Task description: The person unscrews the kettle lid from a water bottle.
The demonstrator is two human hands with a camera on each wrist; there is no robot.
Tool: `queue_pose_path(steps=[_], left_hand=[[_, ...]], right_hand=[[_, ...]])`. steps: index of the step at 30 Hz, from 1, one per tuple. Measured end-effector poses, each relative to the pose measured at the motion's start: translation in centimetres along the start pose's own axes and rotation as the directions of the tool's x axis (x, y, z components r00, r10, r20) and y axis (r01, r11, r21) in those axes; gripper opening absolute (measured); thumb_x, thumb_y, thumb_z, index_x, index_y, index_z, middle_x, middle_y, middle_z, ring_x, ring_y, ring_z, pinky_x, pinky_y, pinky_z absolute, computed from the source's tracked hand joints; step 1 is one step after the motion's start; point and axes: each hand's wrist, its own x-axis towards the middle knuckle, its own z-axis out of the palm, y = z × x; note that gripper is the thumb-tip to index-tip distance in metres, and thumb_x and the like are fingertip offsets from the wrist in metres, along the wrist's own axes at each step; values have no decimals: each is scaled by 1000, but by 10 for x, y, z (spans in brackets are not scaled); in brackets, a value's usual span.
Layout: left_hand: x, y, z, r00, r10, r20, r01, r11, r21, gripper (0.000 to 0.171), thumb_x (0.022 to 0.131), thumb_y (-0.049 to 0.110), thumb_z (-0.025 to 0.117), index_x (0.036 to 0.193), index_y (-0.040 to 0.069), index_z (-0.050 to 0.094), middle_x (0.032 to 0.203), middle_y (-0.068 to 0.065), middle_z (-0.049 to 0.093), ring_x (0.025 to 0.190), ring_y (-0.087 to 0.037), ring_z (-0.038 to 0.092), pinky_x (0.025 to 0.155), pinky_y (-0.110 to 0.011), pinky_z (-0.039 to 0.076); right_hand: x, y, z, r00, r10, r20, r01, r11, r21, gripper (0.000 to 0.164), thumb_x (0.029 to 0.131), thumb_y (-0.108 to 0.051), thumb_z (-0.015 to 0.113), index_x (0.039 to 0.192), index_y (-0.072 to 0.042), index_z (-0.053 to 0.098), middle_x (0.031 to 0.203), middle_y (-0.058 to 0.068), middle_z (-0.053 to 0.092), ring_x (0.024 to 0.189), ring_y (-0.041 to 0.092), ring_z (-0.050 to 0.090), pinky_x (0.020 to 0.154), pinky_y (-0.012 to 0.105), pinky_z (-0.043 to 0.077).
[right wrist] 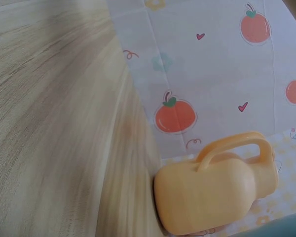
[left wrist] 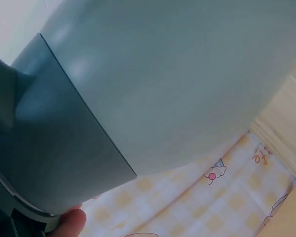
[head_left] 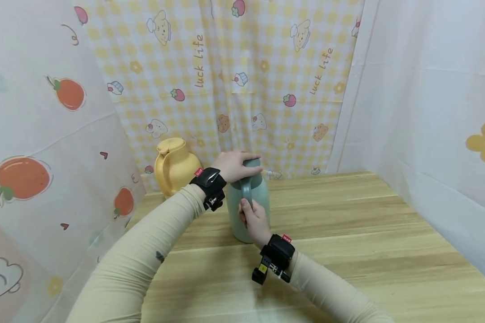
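Observation:
A tall grey-green thermos jug [head_left: 235, 213] stands upright on the wooden table. Its top and collar are a darker teal, and the collar [left wrist: 64, 133] fills the left side of the left wrist view. My left hand [head_left: 232, 166] holds the lid [head_left: 252, 163] from above, thumb and fingers on either side; one fingertip [left wrist: 71, 223] shows at its edge. Lower down, my right hand [head_left: 257, 222] grips the handle [head_left: 246, 190] that faces me. Part of the jug's body is hidden behind that hand. Whether the lid is loose or fixed I cannot tell.
A yellow jug [head_left: 179, 168] with a handle stands at the back left, partly behind my left wrist; it also appears in the right wrist view. Patterned curtains [head_left: 266, 80] enclose the wooden table [head_left: 327, 215] at the back and both sides.

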Motion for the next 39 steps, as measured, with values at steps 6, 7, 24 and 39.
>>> queue_pose_path(steps=[6,7,24,39], left_hand=[[3,2,5,999,-24,-42,25,999,29,50,91,57,55,135,33,58,133,1,59,112,-20,59,81,-36,47],[4,2,5,999,-29,-46,31,999,36,50,91,58,54,135,33,58,132,1,60,110,-20,59,78,-35,48],[6,13,5,991,-85,-99,98,986,137,48,93,55,50,134,30,59,110,0,69,73,-15,58,54,-31,43],[8,19,7,985,-87,-148,119,968,221,36,92,53,49,91,20,63,59,1,43,55,-17,44,49,-31,35]], right_hand=[[0,3,-1,1000,-24,7,24,1000,6,34,107,-9,32,79,7,43,63,12,35,54,11,31,58,26,28],[1,3,-1,1000,-27,9,27,1000,6,33,107,-9,32,79,5,43,63,13,35,54,11,31,59,26,29],[5,5,0,999,-29,-21,29,999,-15,33,106,-9,33,77,4,43,61,4,37,53,11,32,57,26,28],[6,1,2,999,-4,-33,5,1000,19,34,106,-7,33,78,12,38,63,7,37,54,11,33,58,25,29]])
